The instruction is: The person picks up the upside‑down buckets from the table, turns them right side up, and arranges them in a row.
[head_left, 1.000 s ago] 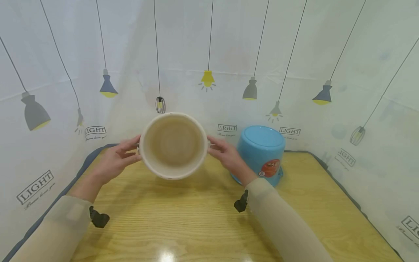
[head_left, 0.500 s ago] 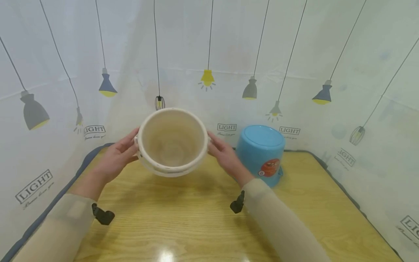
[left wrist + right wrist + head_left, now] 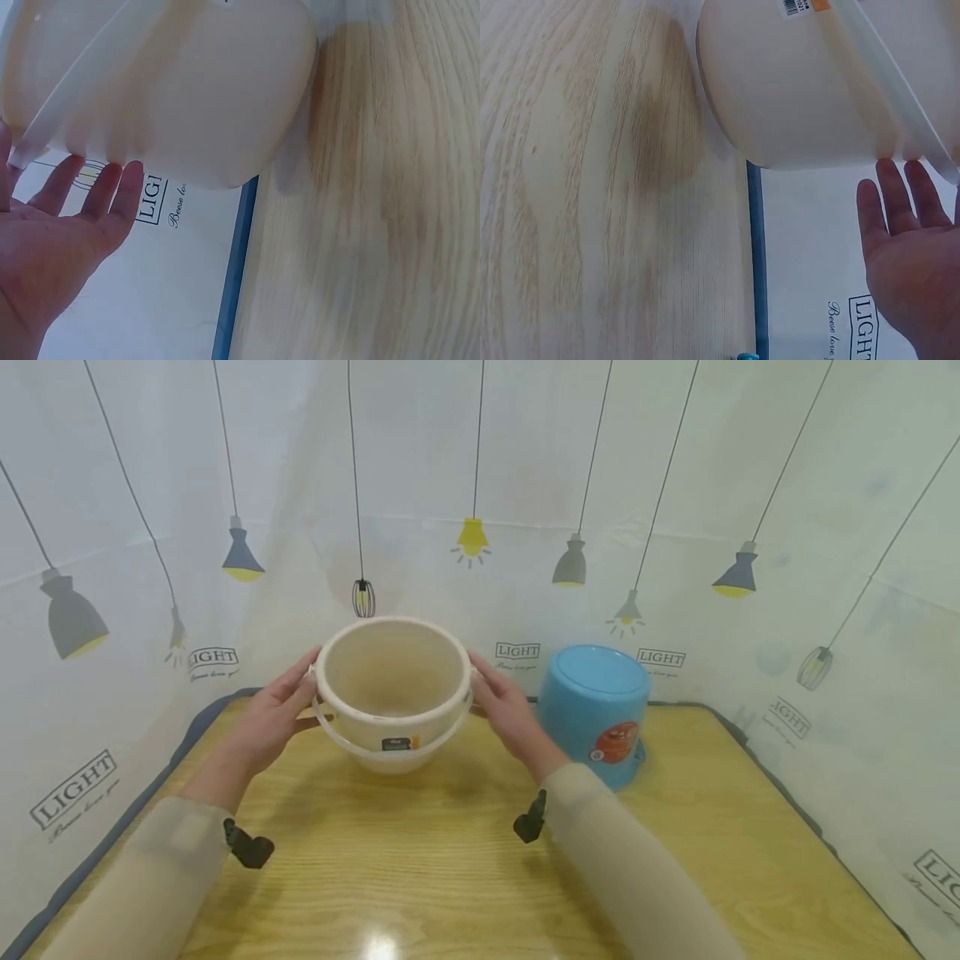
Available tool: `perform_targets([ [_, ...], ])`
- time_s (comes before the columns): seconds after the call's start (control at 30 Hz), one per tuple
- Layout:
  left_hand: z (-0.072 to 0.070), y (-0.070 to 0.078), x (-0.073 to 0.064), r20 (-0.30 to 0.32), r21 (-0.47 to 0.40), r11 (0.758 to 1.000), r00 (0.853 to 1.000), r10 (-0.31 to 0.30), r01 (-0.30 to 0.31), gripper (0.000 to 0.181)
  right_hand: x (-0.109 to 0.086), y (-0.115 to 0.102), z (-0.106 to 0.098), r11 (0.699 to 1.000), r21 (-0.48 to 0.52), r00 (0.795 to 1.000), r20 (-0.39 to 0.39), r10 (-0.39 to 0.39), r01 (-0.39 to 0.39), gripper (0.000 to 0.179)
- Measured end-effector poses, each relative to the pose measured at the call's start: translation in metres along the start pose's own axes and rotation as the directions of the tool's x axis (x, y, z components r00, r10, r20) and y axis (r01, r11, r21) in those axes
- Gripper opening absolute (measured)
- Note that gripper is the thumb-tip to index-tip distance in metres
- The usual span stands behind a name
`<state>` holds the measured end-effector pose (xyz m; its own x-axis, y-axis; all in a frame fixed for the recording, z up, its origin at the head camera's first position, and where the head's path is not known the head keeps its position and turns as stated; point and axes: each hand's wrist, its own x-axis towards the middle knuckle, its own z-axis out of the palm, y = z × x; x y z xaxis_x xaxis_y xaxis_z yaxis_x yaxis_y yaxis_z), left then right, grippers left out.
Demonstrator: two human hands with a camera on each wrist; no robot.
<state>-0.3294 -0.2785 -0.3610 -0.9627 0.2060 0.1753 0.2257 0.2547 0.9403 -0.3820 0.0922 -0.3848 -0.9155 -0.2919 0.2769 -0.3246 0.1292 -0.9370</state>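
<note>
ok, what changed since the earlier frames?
White bucket tipped toward upright: its mouth faced the camera, now points more upward; handle and label show in front. Nothing taken or let go: left grip and right grip stay at its sides. Blue bucket stays upside down on the table.

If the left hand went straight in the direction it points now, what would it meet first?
The cream bucket: the left hand holds its side near the rim. Beyond it may come the printed wall sheet, though depth is unclear.
</note>
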Motion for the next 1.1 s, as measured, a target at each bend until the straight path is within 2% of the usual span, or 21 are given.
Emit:
perform_targets([
  [0.47,0.003,-0.015,0.012,-0.019,-0.106,0.994,0.999,-0.036,0.034,0.066,0.019,0.005,0.012,0.996,0.054,0.997,-0.038,0.073,-0.071,0.051],
  [0.73,0.002,-0.023,0.015,-0.017,-0.171,0.983,0.998,-0.064,0.06,0.069,0.03,-0.001,0.018,0.985,0.067,0.986,-0.035,0.162,-0.159,0.057],
  [1.1,0.002,-0.025,0.016,-0.02,-0.161,0.985,0.998,-0.059,0.054,0.07,0.034,-0.001,0.019,0.984,0.055,0.984,-0.047,0.175,-0.172,0.06],
])
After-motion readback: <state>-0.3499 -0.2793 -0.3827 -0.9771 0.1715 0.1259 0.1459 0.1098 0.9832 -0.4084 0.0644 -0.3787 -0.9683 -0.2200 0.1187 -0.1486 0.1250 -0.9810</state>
